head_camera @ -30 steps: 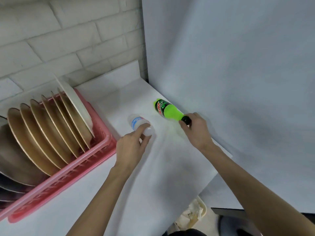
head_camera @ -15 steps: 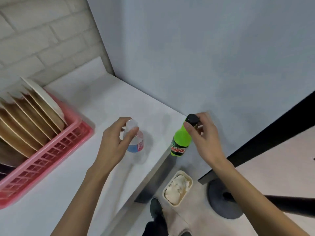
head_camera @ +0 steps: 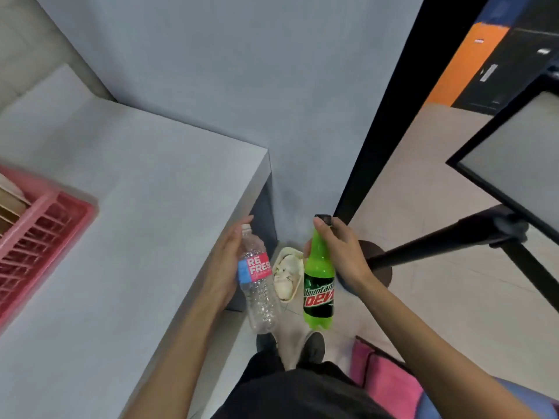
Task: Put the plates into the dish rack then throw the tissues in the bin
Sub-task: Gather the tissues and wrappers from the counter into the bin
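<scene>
Pink plastic lattice dish rack (head_camera: 45, 237) sits far left, blurred, on the matt white tabletop (head_camera: 136, 192). Tan plate edges (head_camera: 7, 204) stand upright in it, so the plates look racked. The left hand (head_camera: 225, 267) wraps the upper half of a clear ribbed plastic water bottle with a red-and-blue label (head_camera: 260, 291), held past the table edge. It is thin-walled and looks empty, so judged light and crushable, best gripped at the labelled waist. Below, between the two bottles, a small cream bin (head_camera: 287, 250) on the floor holds crumpled white tissues (head_camera: 284, 276): soft, near weightless, a loose pinch would do. A glossy green soda bottle with a black cap (head_camera: 319, 285) hangs upright from the right hand (head_camera: 341, 252), whose fingers clasp its neck and shoulder. The surface is smooth and likely slippery; fill level unclear.
</scene>
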